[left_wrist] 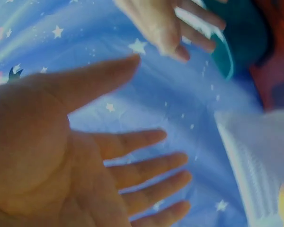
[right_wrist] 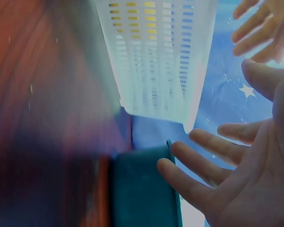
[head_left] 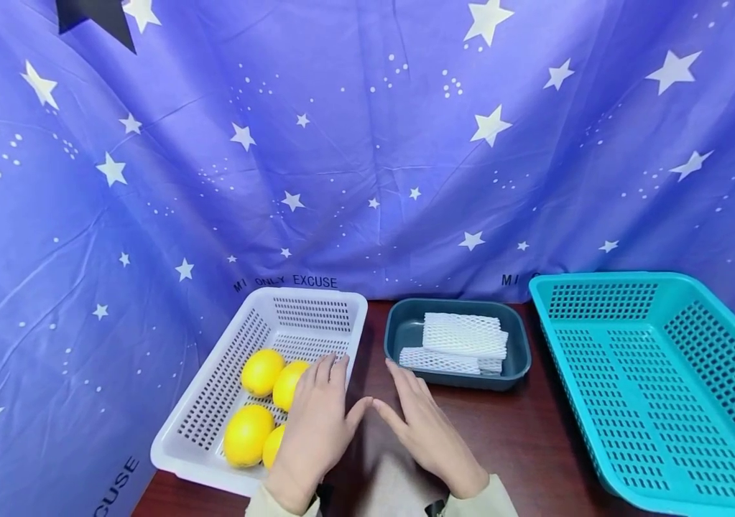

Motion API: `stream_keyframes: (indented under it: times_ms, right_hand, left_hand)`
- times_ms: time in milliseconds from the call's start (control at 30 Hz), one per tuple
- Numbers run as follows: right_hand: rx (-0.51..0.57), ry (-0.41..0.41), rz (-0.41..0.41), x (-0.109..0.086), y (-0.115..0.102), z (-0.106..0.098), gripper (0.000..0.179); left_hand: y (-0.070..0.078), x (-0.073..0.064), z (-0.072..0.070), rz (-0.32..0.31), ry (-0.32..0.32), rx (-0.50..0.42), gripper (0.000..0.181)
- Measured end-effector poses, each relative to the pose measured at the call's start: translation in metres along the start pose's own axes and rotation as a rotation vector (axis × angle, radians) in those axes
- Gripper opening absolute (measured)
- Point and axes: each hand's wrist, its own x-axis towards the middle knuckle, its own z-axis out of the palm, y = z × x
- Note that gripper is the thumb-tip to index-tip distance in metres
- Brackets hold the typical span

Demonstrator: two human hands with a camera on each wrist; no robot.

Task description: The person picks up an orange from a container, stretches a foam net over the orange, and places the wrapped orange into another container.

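Fingers of the left hand (head_left: 318, 420) and the right hand (head_left: 430, 431) are extended and spread, with thumbs apart from the other fingers, and both palms hold nothing. Thumb tips come close to each other; whether they touch, I cannot tell. Behind everything hangs a blue star-printed curtain (head_left: 341, 169), and below is a reddish-brown table (head_left: 503, 431). On the right stands a turquoise perforated basket (head_left: 654, 380), long axis from near to far, its far end leaning left. At left is a white perforated basket (head_left: 210, 368), also lying near to far, with its far end slanting right; the left hand is over its right side. Between them, a dark blue-green tray (head_left: 464, 379) lies lengthwise from left to right, just beyond the right fingertips. Inside it are white foam nets (head_left: 464, 334), stacked, also pointing left-right. Four yellow citrus fruits (head_left: 262, 372), nearly round, lie in the white basket, two partly hidden by the left hand.
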Motion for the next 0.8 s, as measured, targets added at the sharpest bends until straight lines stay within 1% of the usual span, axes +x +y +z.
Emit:
stream_keyframes:
  times_ms: [100, 233, 367, 433, 567, 700, 800]
  right_hand:
    - [0.044, -0.013, 0.009, 0.003, -0.001, 0.004, 0.069]
    - [0.103, 0.006, 0.001, 0.005, -0.002, 0.011, 0.064]
    - [0.139, 0.035, -0.010, 0.009, -0.001, 0.021, 0.058]
    - [0.151, 0.034, -0.017, 0.010, 0.000, 0.026, 0.057]
    - [0.197, 0.013, -0.001, 0.012, -0.002, 0.035, 0.057]
    - [0.218, 0.003, 0.026, 0.014, -0.005, 0.044, 0.057]
    - [0.231, -0.020, 0.039, 0.016, -0.007, 0.051, 0.059]
  left_hand:
    - [-0.002, 0.003, -0.007, -0.016, -0.045, -0.002, 0.061]
    - [-0.009, 0.008, -0.017, -0.057, -0.105, 0.005, 0.063]
    - [-0.019, 0.013, -0.024, -0.083, -0.139, 0.017, 0.064]
    - [-0.024, 0.015, -0.026, -0.097, -0.158, 0.028, 0.064]
    - [-0.035, 0.019, -0.027, -0.118, -0.212, 0.039, 0.064]
    - [-0.048, 0.021, -0.024, -0.157, -0.262, 0.059, 0.065]
    - [-0.059, 0.021, -0.021, -0.180, -0.295, 0.071, 0.065]
